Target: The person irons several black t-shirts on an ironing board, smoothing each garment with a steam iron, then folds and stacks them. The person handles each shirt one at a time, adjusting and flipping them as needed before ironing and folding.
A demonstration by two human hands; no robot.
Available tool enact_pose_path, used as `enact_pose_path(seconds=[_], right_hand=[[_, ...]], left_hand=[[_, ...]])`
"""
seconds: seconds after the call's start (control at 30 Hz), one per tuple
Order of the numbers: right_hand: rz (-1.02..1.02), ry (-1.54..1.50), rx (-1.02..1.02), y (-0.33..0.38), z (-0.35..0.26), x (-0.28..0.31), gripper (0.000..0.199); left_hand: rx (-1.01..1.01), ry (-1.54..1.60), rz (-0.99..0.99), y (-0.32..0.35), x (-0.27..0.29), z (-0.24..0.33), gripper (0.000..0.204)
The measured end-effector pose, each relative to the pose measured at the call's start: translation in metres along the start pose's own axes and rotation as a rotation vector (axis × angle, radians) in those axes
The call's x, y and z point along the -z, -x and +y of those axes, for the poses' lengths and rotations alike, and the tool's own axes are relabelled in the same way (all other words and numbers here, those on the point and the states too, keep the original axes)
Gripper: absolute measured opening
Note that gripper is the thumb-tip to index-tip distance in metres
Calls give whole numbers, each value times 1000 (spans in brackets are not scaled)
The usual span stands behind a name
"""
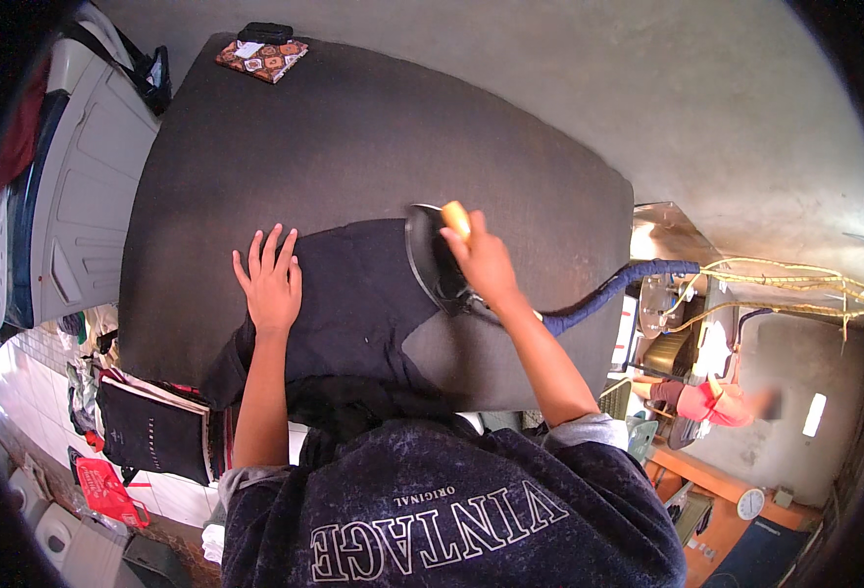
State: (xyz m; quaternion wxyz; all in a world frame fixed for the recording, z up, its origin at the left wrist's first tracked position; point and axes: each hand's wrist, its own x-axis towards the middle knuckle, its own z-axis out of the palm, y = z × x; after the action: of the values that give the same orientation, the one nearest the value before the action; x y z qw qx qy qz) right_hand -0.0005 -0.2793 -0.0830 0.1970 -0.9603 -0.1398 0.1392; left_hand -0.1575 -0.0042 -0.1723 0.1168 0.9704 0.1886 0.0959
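A dark navy garment (348,294) lies spread on the near part of a broad dark-covered table (304,137). My left hand (273,284) rests on the garment's left side, palm down with the fingers spread. My right hand (486,263) is wrapped round the yellow handle of a clothes iron (426,257), whose dark body sits at the garment's right edge. Blur smears the iron a little, and my hand hides part of it. From the iron a blue-wrapped cord (608,294) runs off to the right.
A folded patterned cloth (263,59) with a black item on it lies at the far left of the table. A grey-white washing machine (84,186) stands to the left. Lower left is a red bag (108,490). Another person (711,402) is away to the right, beyond hanging yellow cables (785,272).
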Motion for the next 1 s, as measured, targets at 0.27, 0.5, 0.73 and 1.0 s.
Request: enact_pose_path(seconds=[0.27,0.5,0.73,1.0], right_hand=[[114,54,125,-50,-100,-46,41],[87,12,170,-11,-76,-41,39],[-7,220,-20,108,25,-9,43],[581,271,-23,136,68,17,77]], left_hand=[[94,313,29,0,-4,-12,53],[-75,324,127,-39,18,35,32],[-217,199,-331,-61,12,63,27],[-337,733,-389,-48,135,85,22]])
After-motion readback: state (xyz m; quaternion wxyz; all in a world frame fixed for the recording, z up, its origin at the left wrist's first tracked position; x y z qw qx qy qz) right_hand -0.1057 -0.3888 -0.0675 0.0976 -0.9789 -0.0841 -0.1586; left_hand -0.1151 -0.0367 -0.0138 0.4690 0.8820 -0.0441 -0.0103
